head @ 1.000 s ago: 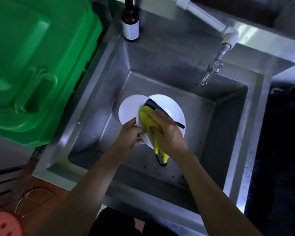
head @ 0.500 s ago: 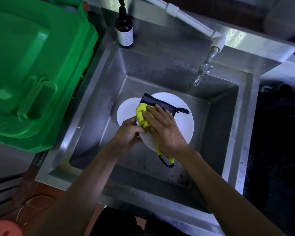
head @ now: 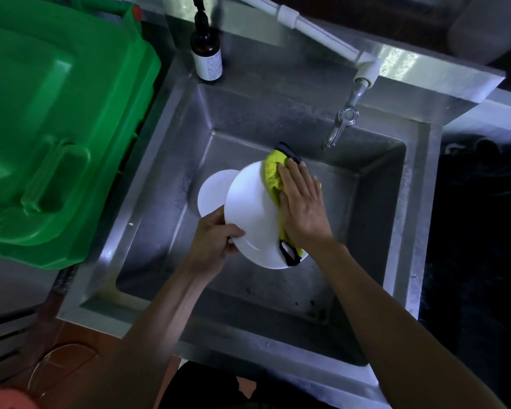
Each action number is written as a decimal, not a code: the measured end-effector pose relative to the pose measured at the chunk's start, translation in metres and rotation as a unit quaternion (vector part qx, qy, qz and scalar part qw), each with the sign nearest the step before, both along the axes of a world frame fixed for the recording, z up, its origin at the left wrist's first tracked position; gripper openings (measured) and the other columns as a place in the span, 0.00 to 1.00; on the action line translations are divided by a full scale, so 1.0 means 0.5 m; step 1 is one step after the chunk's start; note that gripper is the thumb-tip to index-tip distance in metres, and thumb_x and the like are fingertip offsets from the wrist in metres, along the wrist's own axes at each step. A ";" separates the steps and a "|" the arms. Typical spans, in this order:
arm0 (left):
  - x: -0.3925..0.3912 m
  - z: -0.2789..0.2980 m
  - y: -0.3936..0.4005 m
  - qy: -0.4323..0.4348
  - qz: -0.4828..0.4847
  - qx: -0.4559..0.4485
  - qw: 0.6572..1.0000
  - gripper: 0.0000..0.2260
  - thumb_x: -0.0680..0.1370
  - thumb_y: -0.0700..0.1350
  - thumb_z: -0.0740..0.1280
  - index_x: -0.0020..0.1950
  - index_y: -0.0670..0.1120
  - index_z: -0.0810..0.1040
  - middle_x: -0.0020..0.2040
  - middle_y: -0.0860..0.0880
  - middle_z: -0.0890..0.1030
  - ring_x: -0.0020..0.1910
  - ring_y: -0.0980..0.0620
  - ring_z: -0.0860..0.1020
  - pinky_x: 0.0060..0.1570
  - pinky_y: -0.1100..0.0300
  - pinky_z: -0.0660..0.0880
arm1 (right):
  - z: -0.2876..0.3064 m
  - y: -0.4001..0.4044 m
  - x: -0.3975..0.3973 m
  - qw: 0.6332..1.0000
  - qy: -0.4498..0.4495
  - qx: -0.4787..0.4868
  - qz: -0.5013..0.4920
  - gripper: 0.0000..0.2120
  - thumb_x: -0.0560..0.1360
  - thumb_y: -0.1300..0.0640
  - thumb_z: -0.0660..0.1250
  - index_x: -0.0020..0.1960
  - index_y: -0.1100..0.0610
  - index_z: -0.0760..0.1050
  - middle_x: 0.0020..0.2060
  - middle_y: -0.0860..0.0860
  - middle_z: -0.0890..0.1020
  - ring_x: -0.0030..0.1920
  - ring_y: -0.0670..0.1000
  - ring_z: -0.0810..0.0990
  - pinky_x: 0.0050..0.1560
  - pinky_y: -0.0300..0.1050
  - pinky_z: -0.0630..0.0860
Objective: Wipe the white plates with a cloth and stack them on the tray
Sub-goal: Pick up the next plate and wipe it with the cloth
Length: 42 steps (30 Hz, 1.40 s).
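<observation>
- While the left hand (head: 211, 242) is gripping the near-left rim of a white plate (head: 252, 214), its thumb is lying curled over the plate's face and the other fingers are hidden under the rim.
- That plate is being held tilted above the basin of a steel sink (head: 171, 160), clear of the sink floor.
- Over the plate's right side the right hand (head: 303, 206) is pressing a yellow cloth (head: 272, 175) flat, its fingers straight and lying close together, pointing toward the far wall.
- One end of the cloth, edged in black, is sticking out past the fingertips; the other is hanging off the plate's near edge below the wrist.
- A second white plate (head: 213, 193) is lying behind and to the left of the held one, partly covered by it.
- A tap (head: 341, 125) is hanging over the far side of the basin.
- A brown bottle (head: 207, 56) is standing on the far-left corner of the sink's rim, beside a green bin lid (head: 56, 128).
</observation>
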<state>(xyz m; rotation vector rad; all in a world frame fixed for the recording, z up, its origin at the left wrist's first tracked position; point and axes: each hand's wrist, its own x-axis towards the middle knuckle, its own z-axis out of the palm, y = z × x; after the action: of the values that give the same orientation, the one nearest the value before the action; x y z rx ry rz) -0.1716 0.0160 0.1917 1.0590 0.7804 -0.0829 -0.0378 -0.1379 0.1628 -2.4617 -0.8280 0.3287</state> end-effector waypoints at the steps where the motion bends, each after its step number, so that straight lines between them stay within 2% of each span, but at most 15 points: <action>1: -0.002 0.001 -0.003 -0.003 0.005 0.005 1.000 0.23 0.66 0.36 0.65 0.60 0.49 0.84 0.57 0.44 0.85 0.55 0.43 0.83 0.43 0.49 0.81 | -0.005 -0.008 -0.004 1.000 0.003 -0.005 -0.006 0.25 0.85 0.51 0.48 0.82 0.50 0.52 0.82 0.48 0.52 0.81 0.50 0.45 0.80 0.51 0.40; 4: -0.008 0.001 -0.011 -0.003 0.014 0.013 1.000 0.23 0.68 0.37 0.65 0.60 0.51 0.83 0.57 0.45 0.85 0.55 0.43 0.82 0.43 0.49 0.81 | -0.018 -0.027 -0.020 1.000 0.018 -0.021 -0.015 0.25 0.85 0.50 0.46 0.82 0.50 0.52 0.82 0.48 0.51 0.81 0.49 0.44 0.80 0.49 0.39; 10: 0.002 -0.004 -0.017 0.025 0.061 0.015 0.998 0.22 0.66 0.37 0.66 0.56 0.54 0.85 0.55 0.48 0.86 0.53 0.44 0.83 0.40 0.52 0.81 | -0.026 -0.046 -0.065 0.996 0.075 -0.028 -0.033 0.27 0.83 0.50 0.45 0.82 0.51 0.52 0.81 0.49 0.54 0.81 0.49 0.45 0.80 0.53 0.41; 15: 0.013 -0.006 -0.018 0.022 0.096 0.007 0.995 0.22 0.66 0.37 0.68 0.57 0.51 0.84 0.56 0.44 0.85 0.53 0.42 0.84 0.42 0.50 0.81 | -0.011 -0.031 -0.119 0.994 0.101 0.008 -0.046 0.27 0.82 0.55 0.50 0.81 0.52 0.54 0.81 0.50 0.56 0.81 0.51 0.49 0.80 0.55 0.45; 18: 0.021 -0.002 -0.019 0.019 0.104 0.007 0.994 0.20 0.66 0.36 0.68 0.54 0.51 0.85 0.53 0.43 0.86 0.51 0.43 0.85 0.41 0.51 0.81 | 0.004 -0.018 -0.151 0.991 0.121 0.034 -0.053 0.26 0.84 0.58 0.52 0.81 0.53 0.55 0.81 0.50 0.56 0.81 0.51 0.49 0.80 0.55 0.47; 24: 0.029 0.009 -0.031 0.018 0.105 0.010 0.994 0.19 0.64 0.35 0.68 0.53 0.46 0.85 0.45 0.42 0.83 0.43 0.43 0.82 0.37 0.54 0.79 | 0.038 0.016 -0.193 0.983 0.156 0.080 -0.048 0.25 0.85 0.58 0.53 0.81 0.51 0.55 0.81 0.48 0.55 0.81 0.49 0.47 0.80 0.53 0.45; 28: 0.025 0.015 -0.032 0.013 0.120 0.006 0.993 0.19 0.65 0.35 0.67 0.55 0.44 0.84 0.47 0.39 0.80 0.45 0.41 0.79 0.41 0.52 0.78 | 0.047 0.013 -0.207 0.983 0.156 0.091 -0.038 0.24 0.86 0.56 0.52 0.81 0.50 0.55 0.81 0.47 0.55 0.81 0.48 0.46 0.80 0.50 0.44; 32: 0.018 0.017 -0.035 0.011 0.138 0.009 0.990 0.19 0.72 0.30 0.65 0.60 0.44 0.83 0.55 0.36 0.82 0.50 0.39 0.81 0.49 0.44 0.77 | 0.034 -0.027 -0.209 0.991 0.117 0.060 -0.006 0.24 0.86 0.53 0.51 0.81 0.48 0.54 0.81 0.46 0.54 0.81 0.47 0.45 0.79 0.47 0.40; 36: 0.013 0.021 -0.036 0.017 0.132 0.009 0.991 0.21 0.66 0.35 0.68 0.58 0.47 0.83 0.55 0.40 0.83 0.52 0.40 0.81 0.54 0.40 0.78 | 0.019 -0.056 -0.182 0.993 0.113 0.013 -0.006 0.25 0.86 0.53 0.50 0.82 0.48 0.51 0.81 0.46 0.51 0.81 0.48 0.43 0.80 0.50 0.39; 38: 0.007 0.020 -0.033 0.026 0.126 0.020 0.991 0.21 0.65 0.37 0.68 0.56 0.49 0.84 0.54 0.43 0.85 0.51 0.42 0.83 0.52 0.41 0.80 | 0.013 -0.067 -0.160 0.993 0.116 -0.011 -0.002 0.25 0.86 0.51 0.48 0.82 0.47 0.47 0.81 0.45 0.47 0.81 0.47 0.40 0.79 0.49 0.36; 42: -0.003 0.016 -0.024 0.012 0.087 0.021 0.996 0.19 0.66 0.37 0.68 0.52 0.53 0.86 0.52 0.48 0.87 0.47 0.47 0.85 0.43 0.49 0.83 | 0.008 -0.073 -0.112 0.994 0.105 -0.035 0.011 0.26 0.86 0.49 0.45 0.82 0.47 0.42 0.81 0.44 0.43 0.80 0.45 0.36 0.75 0.42 0.28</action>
<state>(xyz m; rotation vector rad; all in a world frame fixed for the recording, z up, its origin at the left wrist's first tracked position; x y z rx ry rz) -0.1729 0.0042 0.1999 1.0271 0.8963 0.0700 -0.0941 -0.1743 0.1669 -2.4312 -0.7669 0.6234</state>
